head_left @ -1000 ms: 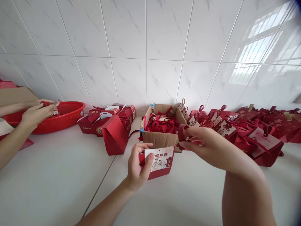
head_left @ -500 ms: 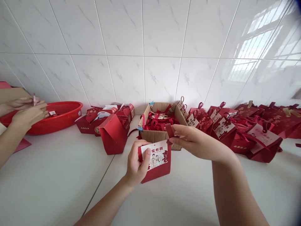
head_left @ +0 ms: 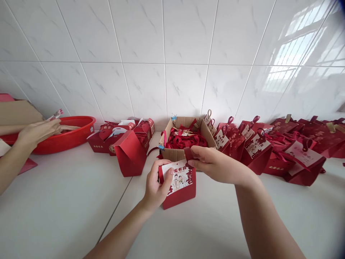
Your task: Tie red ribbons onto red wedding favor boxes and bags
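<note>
In front of me a red gift box (head_left: 180, 199) stands on the white surface, a little tilted. A white printed card (head_left: 179, 180), with a cartoon couple and red characters, lies against its front face. My left hand (head_left: 159, 183) grips the box and card at their left side, thumb over the card. My right hand (head_left: 208, 160) pinches a dark red ribbon loop (head_left: 189, 154) between thumb and fingers, right at the top edge of the card. Just behind is an open cardboard box (head_left: 174, 154) filled with red ribbons (head_left: 185, 138).
A plain red box (head_left: 130, 153) and several decorated boxes (head_left: 98, 142) stand to the left. Rows of finished-looking red boxes with tags (head_left: 256, 149) line the right. At far left another person's hands (head_left: 40, 131) work over a red basin (head_left: 67, 140). A tiled wall (head_left: 145, 32) rises behind.
My right hand has moved left with the ribbon loop, from beside the card to its top edge. My left hand stays put. The other person's hands have shifted, one now reaching into the basin.
</note>
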{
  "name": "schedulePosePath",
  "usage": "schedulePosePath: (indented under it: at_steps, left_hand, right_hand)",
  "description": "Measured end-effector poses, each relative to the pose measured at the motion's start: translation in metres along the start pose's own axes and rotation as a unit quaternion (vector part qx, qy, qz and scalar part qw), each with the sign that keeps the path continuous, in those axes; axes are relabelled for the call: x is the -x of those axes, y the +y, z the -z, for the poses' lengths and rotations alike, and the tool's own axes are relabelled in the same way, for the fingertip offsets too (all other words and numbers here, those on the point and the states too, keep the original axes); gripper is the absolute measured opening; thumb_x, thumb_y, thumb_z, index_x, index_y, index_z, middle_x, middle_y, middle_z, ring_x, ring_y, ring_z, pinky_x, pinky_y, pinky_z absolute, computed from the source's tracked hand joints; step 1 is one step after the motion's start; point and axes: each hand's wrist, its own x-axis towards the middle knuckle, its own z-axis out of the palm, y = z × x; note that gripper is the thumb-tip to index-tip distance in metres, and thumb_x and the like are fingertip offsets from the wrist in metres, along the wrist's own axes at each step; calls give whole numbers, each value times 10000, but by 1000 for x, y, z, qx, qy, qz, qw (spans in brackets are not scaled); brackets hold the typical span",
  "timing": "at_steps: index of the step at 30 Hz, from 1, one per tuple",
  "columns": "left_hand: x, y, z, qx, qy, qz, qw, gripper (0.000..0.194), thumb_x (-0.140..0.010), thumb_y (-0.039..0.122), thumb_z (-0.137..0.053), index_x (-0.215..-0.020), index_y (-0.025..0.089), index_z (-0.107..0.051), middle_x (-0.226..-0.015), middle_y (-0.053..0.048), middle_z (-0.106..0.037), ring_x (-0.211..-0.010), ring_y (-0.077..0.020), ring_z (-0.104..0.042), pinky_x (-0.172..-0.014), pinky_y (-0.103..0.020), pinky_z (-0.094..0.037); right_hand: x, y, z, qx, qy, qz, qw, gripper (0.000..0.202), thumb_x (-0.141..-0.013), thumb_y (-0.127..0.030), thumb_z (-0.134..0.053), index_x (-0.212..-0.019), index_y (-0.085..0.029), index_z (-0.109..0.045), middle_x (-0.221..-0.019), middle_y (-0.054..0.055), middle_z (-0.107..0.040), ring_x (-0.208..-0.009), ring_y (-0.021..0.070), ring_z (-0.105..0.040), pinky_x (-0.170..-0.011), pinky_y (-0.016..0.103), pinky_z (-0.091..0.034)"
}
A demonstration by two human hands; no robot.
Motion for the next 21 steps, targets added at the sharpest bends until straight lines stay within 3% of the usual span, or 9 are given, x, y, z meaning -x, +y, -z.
schedulePosePath:
  at_steps: [15, 21]
  left_hand:
    - [1, 0, 0, 32, -20, 37, 999, 202, -885, 302, -580, -1047, 229, -483, -951, -45, -656, -830, -181, -665, -666, -264, -534]
    - [-1, 0, 0, 27, -28, 13, 999, 151, -909, 283, -546, -1035, 228, -484, -1038, -53, -607, -883, -162, -642, -692, -246, -535]
  right_hand:
    - [4, -5, 2, 39, 5, -2, 999, 265, -906, -292, -448, -698, -219, -299, -620, -49, -410, -560, 106, -337, -488, 261, -285]
    - [3, -7, 2, 52, -4, 29, 998, 231, -893, -258, -469, -703, -213, -347, -630, -46, -444, -574, 108, -366, -515, 263, -280]
